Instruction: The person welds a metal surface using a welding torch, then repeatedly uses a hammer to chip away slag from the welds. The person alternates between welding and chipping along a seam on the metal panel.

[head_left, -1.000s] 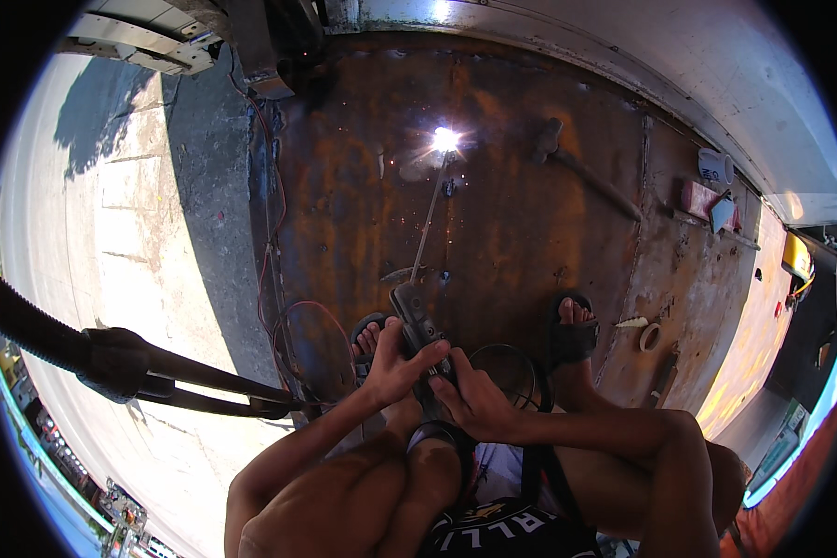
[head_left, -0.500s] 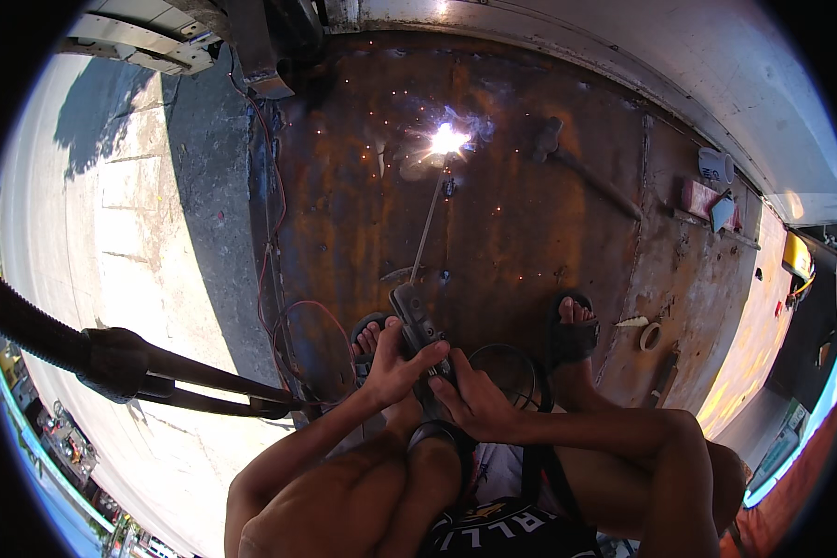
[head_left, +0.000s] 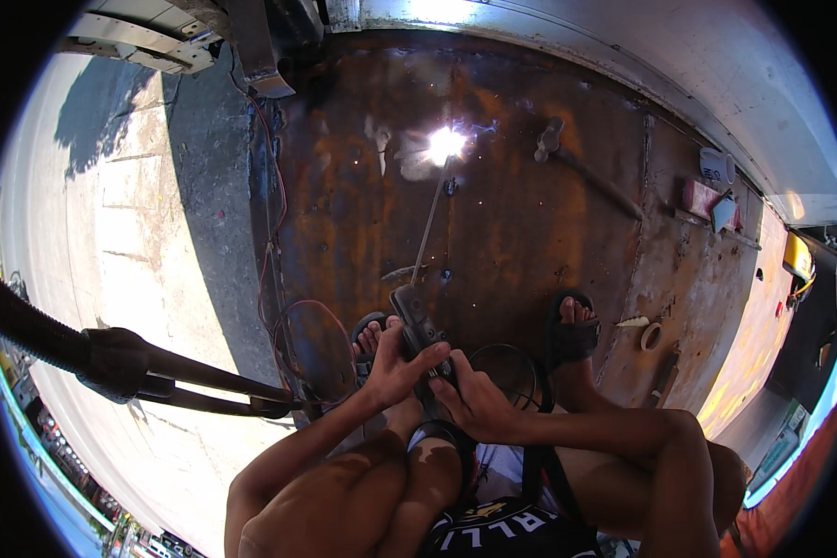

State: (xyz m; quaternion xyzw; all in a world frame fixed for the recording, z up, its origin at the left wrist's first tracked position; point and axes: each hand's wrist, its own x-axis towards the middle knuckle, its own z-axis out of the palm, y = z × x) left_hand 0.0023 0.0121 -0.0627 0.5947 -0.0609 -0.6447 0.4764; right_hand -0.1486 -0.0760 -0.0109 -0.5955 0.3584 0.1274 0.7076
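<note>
Both hands grip one dark welding holder (head_left: 417, 327) just above the knees, the left hand (head_left: 395, 367) wrapped round its side and the right hand (head_left: 474, 400) closed beneath it. A thin welding rod (head_left: 430, 223) runs from it to a white arc (head_left: 445, 144) on the rusty steel plate (head_left: 511, 223). Good work here likely means steady hands and a short, even arc.

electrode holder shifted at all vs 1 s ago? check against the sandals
No. The electrode holder sits in both hands at the same spot between the left sandal and right sandal, with the rod tip at the same arc.
</note>
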